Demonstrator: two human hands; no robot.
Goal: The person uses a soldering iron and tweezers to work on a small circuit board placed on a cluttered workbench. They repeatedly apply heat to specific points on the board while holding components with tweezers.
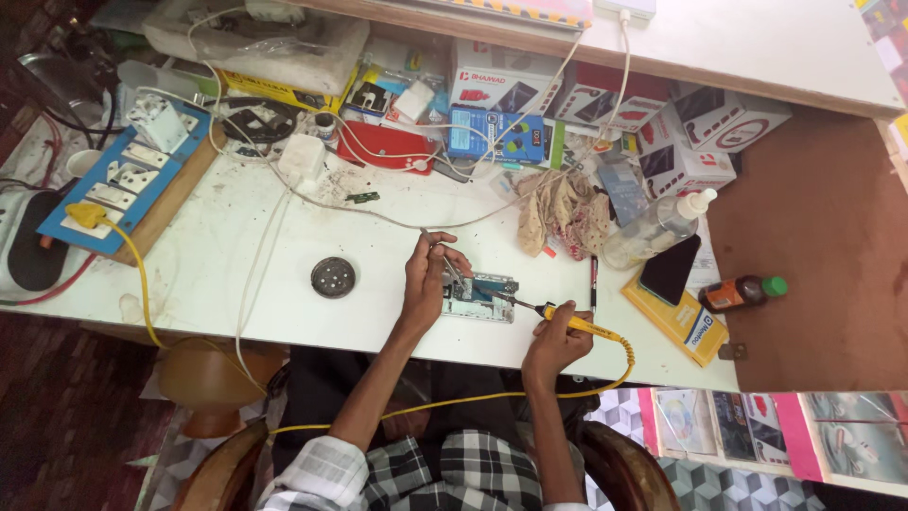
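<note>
Yellow plastic sheathed the soldering iron [567,320], which the right hand [553,343] clenched like a pen, its tip reaching left onto the opened phone [480,296]. That phone lay flat near the front edge of the white table [236,284], between the two hands. The left hand [426,279] rested on the phone's left end and pinched thin tweezers [445,257], their points angled down at the board. A yellow cord [454,399] ran from the iron back across the lap. Left of the phone sat a round dark tin [333,276], apart from it. Behind lay a crumpled rag [558,213], a clear squeeze bottle [657,227] and a brown bottle [742,292] to the right.
</note>
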